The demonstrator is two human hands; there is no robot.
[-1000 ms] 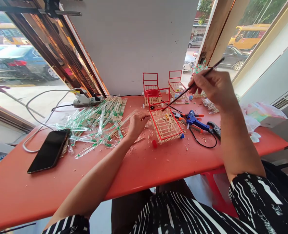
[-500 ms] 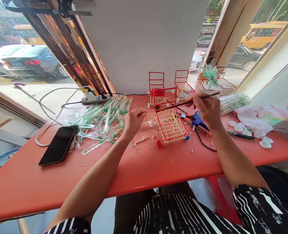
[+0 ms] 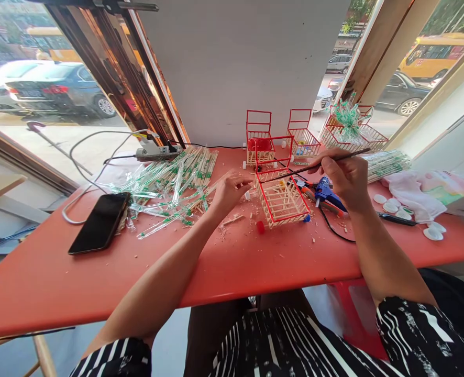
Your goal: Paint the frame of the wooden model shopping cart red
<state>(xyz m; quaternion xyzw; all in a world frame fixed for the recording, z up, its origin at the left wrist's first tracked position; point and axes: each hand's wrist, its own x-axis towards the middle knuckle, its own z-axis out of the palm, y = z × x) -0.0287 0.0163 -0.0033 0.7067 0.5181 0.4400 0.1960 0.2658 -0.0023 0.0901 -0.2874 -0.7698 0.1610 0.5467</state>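
Right hand (image 3: pixel 344 175) pinched shut on a thin brush (image 3: pixel 318 165), held pen-style near the back end so its dark tip reaches the red top rim of the small stick-built cart (image 3: pixel 282 198); that grip likely gives fine control for touching the rim; cart sits on the red table (image 3: pixel 216 267) at centre, just at 9 o'clock of the right hand; left hand (image 3: pixel 228 191) lies at 9 o'clock of the cart, fingers curled with tips close together near a small white piece at the cart's side, probably steadying it; cannot tell if it really grips anything; blue glue gun (image 3: pixel 328 192) lies under the right hand, cord trailing toward 5 o'clock, kept within reach; wrapped chopsticks (image 3: pixel 169 183) heaped at 9 o'clock of the left hand as stock; black phone (image 3: pixel 99 223) further out at 8 o'clock; two finished carts (image 3: pixel 260 137) parked at 12 o'clock by the wall; white discs (image 3: pixel 393 205) at 3 o'clock; versus half a second ago: brush handle is tilted up a bit more, right hand sits slightly higher, left hand has closed in on the cart's side, cart unmoved.
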